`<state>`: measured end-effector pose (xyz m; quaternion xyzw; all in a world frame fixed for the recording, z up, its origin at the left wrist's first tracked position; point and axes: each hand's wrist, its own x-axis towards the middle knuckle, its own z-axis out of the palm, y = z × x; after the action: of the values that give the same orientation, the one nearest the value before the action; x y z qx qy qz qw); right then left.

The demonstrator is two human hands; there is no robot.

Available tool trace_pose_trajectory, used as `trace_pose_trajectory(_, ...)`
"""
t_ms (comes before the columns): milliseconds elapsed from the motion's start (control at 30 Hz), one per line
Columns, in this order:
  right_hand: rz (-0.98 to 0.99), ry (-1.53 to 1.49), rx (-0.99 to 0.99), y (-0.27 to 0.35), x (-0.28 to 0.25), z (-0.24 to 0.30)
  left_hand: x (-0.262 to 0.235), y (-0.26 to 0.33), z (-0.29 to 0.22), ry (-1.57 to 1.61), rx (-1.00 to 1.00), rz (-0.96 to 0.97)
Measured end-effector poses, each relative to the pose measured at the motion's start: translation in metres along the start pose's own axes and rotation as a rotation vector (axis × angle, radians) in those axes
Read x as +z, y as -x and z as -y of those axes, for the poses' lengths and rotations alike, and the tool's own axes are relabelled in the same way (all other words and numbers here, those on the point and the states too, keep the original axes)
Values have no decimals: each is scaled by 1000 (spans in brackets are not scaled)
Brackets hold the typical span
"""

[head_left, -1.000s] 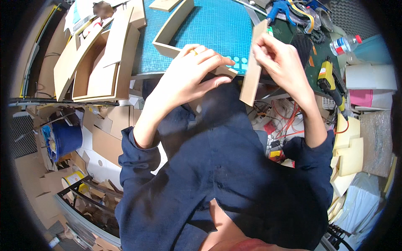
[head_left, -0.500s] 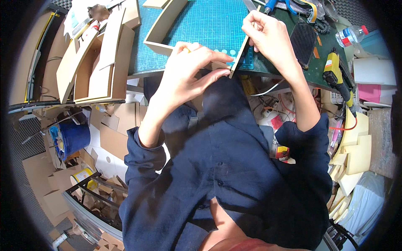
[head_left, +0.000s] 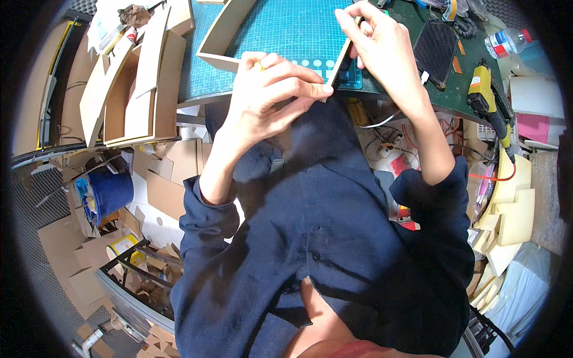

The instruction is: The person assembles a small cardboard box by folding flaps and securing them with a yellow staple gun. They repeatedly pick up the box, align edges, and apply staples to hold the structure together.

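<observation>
A thin wooden strip (head_left: 341, 59), seen nearly edge-on, slants over the near edge of the mat. My left hand (head_left: 271, 89) pinches its near end between thumb and fingers. Higher up, my right hand (head_left: 382, 48) grips the strip's far part, fingers curled round its side with the index reaching past it. Left of the strip, pale wooden boards (head_left: 224, 33) standing on edge form a corner on the mat. My left hand hides where the near board runs, so I cannot tell whether it joins the strip.
A green cutting mat (head_left: 286, 30) covers the bench. To the left stands an open wooden box (head_left: 140, 95) with loose panels. At the right lie a dark flat panel (head_left: 434, 51), a yellow-black power tool (head_left: 486, 92) and a plastic bottle (head_left: 504, 43). A blue bin (head_left: 110, 194) stands below.
My left fingers have closed together on the strip's near end. The right hand has shifted slightly, its index and thumb now straighter. The view has moved a little.
</observation>
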<state>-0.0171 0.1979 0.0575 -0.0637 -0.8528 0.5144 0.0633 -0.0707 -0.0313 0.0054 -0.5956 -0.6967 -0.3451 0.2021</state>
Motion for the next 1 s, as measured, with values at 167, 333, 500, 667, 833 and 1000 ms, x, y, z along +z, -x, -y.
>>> trace_pose_trajectory(167,-369,-125,-83,54,42,-15,1,3,0,43,-36,-20)
trace_pose_trajectory(333,-386,-247,-118,104,96,-49,2,0,-2,80,-76,-1)
trace_pose_trajectory(500,-493,-487,-138,93,125,-64,-2,-5,-13,52,-97,8)
trace_pose_trajectory(667,-542,-558,-143,89,137,-68,3,2,-6,28,-78,-26)
trace_pose_trajectory(833,-630,-516,-198,85,149,-72,-2,-2,-9,-38,-49,-19)
trace_pose_trajectory(1000,-668,-621,-145,84,158,-68,-6,1,-4,-4,-73,-2)
